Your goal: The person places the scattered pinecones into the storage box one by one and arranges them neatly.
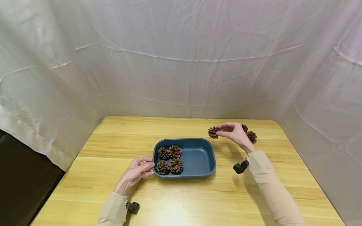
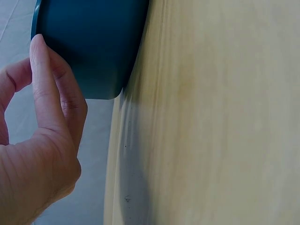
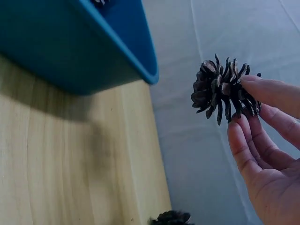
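Observation:
Between thumb and fingertips, my right hand (image 1: 233,133) pinches a brown pine cone (image 1: 213,132), held up beyond the right end of a dark blue rectangular dish (image 1: 186,177). The right wrist view shows this pine cone (image 3: 222,89) sideways, its scales spread. My left hand (image 1: 138,171) grips the dish's left end, with the thumb at the rim. In the left wrist view, that hand (image 2: 47,108) is at the dish's outer wall (image 2: 93,51). Several pine cones (image 1: 176,165) sit together in the dish's left half.
Two more pine cones (image 1: 251,137) lie at the table's back right, partly hidden behind my right hand. The wooden table (image 1: 220,201) is bordered by pale hanging cloth (image 1: 181,84) at the back and sides. A dark surface (image 1: 22,175) shows at the far left.

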